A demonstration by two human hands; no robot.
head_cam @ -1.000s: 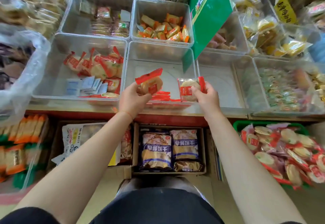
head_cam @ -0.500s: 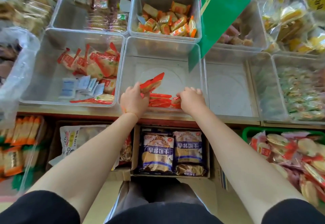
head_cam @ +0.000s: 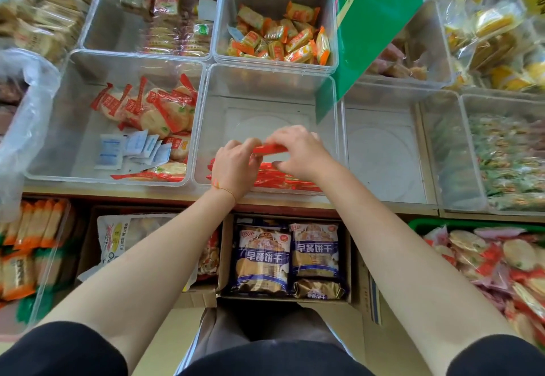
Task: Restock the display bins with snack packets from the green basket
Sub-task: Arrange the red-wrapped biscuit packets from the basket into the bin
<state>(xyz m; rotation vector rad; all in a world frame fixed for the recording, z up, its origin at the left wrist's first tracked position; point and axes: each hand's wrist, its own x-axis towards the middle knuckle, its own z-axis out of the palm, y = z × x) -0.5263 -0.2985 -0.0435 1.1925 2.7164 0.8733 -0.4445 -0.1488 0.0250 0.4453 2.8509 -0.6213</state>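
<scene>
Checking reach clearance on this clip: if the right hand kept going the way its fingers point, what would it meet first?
The right hand points left across the middle bin. It would first meet the left hand, which pinches the other end of the same red packet. Depth is uncertain, but they look almost touching.

I see display bins (head_cam: 267,86) of clear, smooth, glossy plastic. The snack packet (head_cam: 269,149) pinched between both hands is glossy red film. The packets in the green basket (head_cam: 424,223), itself plastic, are shiny clear and red film. The cartons (head_cam: 358,310) below look like matt brown cardboard. The hanging sign (head_cam: 374,21) is glossy green. The sleeves (head_cam: 59,352) are matt black cloth.
</scene>
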